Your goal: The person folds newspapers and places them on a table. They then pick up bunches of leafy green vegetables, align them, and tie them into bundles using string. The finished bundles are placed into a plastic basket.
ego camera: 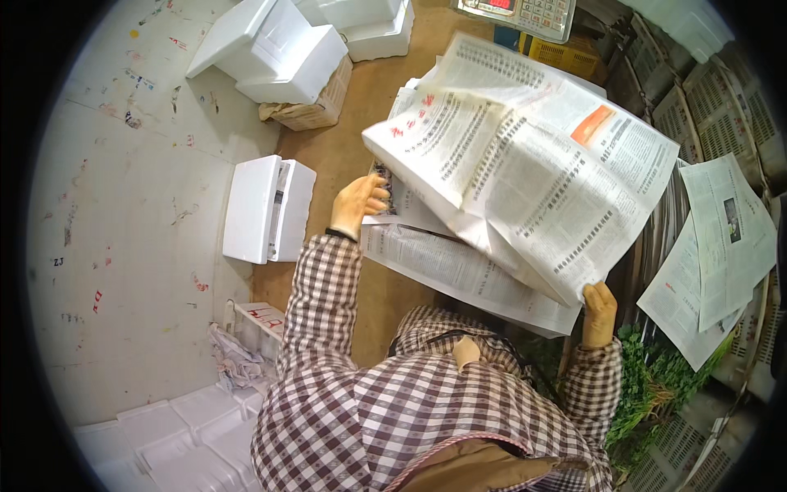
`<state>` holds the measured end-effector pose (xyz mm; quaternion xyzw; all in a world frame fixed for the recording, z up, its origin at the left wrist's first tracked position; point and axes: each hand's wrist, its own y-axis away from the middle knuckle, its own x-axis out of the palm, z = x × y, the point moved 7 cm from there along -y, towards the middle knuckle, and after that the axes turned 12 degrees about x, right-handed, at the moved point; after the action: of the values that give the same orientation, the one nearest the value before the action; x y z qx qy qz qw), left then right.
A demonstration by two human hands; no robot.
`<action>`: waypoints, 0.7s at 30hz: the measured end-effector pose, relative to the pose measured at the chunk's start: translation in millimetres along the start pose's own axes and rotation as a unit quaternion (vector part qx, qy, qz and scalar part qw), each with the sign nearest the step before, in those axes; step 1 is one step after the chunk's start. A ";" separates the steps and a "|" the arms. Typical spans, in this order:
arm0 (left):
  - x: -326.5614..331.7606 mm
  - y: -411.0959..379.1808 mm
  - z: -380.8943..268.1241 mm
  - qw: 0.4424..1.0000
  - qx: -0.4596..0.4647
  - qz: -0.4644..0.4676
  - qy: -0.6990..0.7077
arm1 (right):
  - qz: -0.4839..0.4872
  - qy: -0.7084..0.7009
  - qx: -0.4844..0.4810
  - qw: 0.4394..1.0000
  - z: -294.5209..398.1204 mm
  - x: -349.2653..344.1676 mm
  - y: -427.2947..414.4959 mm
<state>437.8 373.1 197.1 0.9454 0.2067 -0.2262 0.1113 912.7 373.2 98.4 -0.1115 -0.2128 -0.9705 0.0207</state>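
Observation:
A large newspaper sheet [541, 166], creased and lifted, spreads in front of me. My right hand [599, 315] pinches its near right corner. At the left, the curled fingers of my left hand [358, 202] grip the edge of a lower newspaper sheet [409, 203], which has a dark printed picture. Another newspaper page [455, 264] lies below these, closer to my body. The upper sheet hides most of what is under it.
White foam boxes [295, 61] stand at the back left, with another foam box [270, 209] nearer. A digital scale [522, 15] is at the top. Loose newspapers [713, 258] and leafy greens [658, 381] lie right, beside plastic crates [707, 111]. White foam pieces [184, 436] fill the lower left.

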 end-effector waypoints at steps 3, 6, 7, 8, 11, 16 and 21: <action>-43.0 -9.8 45.9 0.974 0.150 -0.134 -0.100 | 0.077 0.005 0.033 0.996 20.4 -7.0 5.5; -27.9 -36.2 31.2 0.994 0.001 -0.078 -0.078 | 0.010 0.108 -0.043 0.993 41.7 -10.6 13.1; -15.7 -29.8 32.9 0.994 -0.089 -0.030 -0.055 | 0.024 0.141 -0.036 0.989 38.7 -18.6 17.9; -17.5 -23.5 22.0 0.990 -0.064 -0.020 -0.122 | 0.044 0.172 -0.029 0.984 35.6 -24.3 22.5; -18.1 -23.0 42.7 0.992 -0.059 0.047 -0.101 | 0.051 0.108 0.021 0.993 15.6 -35.6 39.5; -10.3 -9.9 29.3 0.996 -0.060 0.037 -0.051 | 0.034 0.112 0.018 0.993 4.6 -51.8 55.2; -1.9 -16.0 35.0 0.997 0.075 0.031 -0.001 | 0.017 0.102 0.063 0.993 -0.8 -51.7 57.3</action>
<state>415.9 376.1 165.5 0.9568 0.1594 -0.2386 0.0473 968.0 320.4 109.4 -0.0141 -0.2680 -0.9611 0.0656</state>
